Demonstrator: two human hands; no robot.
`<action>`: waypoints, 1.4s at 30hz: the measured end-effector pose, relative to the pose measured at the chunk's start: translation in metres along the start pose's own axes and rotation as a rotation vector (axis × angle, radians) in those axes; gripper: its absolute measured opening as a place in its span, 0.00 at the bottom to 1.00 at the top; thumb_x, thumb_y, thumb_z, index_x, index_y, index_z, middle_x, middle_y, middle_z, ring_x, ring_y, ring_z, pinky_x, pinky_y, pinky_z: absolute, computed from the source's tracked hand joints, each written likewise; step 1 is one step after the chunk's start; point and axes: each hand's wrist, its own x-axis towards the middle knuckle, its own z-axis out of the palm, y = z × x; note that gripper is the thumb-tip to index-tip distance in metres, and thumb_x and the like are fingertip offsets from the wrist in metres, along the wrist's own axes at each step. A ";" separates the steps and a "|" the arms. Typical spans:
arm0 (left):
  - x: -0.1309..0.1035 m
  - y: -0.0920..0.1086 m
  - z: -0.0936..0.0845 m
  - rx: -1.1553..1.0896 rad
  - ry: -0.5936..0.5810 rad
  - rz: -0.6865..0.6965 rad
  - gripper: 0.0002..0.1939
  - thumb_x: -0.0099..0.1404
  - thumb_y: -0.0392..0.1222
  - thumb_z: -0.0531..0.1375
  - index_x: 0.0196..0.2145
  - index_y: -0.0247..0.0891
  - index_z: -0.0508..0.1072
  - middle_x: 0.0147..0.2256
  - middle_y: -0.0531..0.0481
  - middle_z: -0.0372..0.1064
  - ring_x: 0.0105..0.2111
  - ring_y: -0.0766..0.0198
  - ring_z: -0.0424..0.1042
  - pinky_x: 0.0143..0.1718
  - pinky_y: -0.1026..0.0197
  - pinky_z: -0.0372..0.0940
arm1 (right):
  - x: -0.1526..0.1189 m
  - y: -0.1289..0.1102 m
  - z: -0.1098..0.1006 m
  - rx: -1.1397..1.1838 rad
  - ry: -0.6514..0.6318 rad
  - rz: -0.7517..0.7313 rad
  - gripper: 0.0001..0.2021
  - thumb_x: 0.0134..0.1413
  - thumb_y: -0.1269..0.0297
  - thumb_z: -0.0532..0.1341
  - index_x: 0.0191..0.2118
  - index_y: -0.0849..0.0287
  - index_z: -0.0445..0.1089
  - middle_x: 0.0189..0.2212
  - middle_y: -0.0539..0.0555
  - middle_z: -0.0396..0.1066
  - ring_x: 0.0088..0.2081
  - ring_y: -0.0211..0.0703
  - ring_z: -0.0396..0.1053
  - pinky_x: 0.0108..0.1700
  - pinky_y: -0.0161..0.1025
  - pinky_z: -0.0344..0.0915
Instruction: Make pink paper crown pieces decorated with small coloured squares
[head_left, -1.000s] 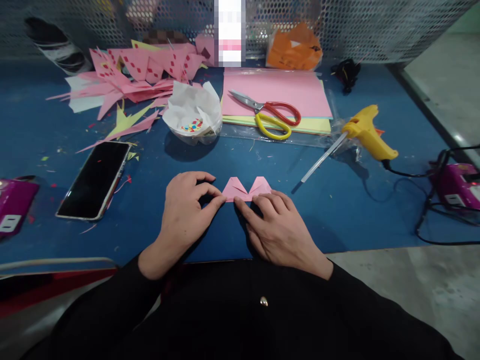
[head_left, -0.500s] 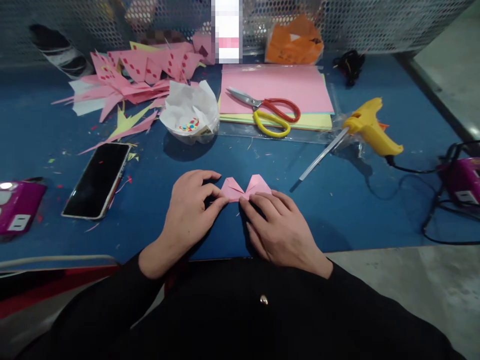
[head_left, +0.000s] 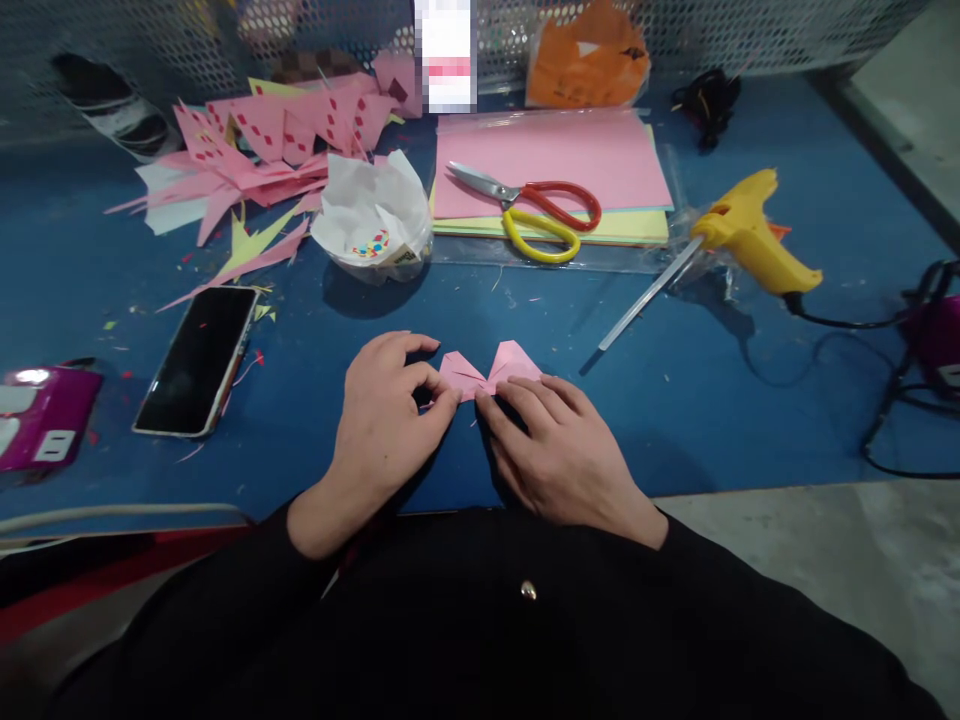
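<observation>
A folded piece of pink paper (head_left: 512, 362) with two raised points lies on the blue table in front of me. My left hand (head_left: 394, 425) pinches its left lower edge between thumb and forefinger. On the right side, my right hand (head_left: 559, 445) rests over the lower part of the paper, its fingers stretched out and pressing it to the table. The fingers cover the paper's bottom right portion. Beyond it lie scissors (head_left: 517, 200) with one red and one yellow handle, on a stack of coloured paper (head_left: 600, 150).
A yellow glue gun (head_left: 757, 240) with a glue stick lies at right. Left of centre are a white paper-lined bowl (head_left: 397, 200), cut pink paper pieces (head_left: 277, 125) and a phone (head_left: 199, 360). A purple box (head_left: 56, 420) sits far left, an orange packet (head_left: 589, 60) at the back.
Both hands stay on the folded pink paper with almost the same hold. The view has shifted slightly, and the fingers have moved only a little.
</observation>
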 end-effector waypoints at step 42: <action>-0.028 -0.017 -0.013 0.060 0.019 0.235 0.07 0.68 0.39 0.62 0.32 0.47 0.78 0.33 0.53 0.78 0.39 0.55 0.75 0.61 0.41 0.54 | 0.028 -0.006 0.003 0.120 0.080 0.167 0.09 0.65 0.71 0.59 0.36 0.56 0.76 0.34 0.50 0.77 0.36 0.41 0.67 0.42 0.42 0.55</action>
